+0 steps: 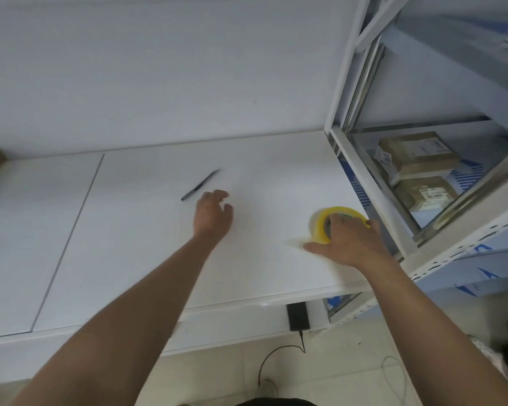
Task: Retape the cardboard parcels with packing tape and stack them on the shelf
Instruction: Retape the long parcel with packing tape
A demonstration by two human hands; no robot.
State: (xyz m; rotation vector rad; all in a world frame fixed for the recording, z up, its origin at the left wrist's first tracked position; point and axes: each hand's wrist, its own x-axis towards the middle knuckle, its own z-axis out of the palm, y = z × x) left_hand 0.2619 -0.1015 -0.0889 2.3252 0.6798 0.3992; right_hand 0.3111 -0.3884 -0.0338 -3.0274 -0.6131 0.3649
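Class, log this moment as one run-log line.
left hand: open, over table near pen | right hand: grips tape roll | parcels: on shelf

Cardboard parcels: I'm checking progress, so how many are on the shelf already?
2. One parcel sits further back on the shelf right of the table; the other parcel lies just in front of it. The frame may hide more.
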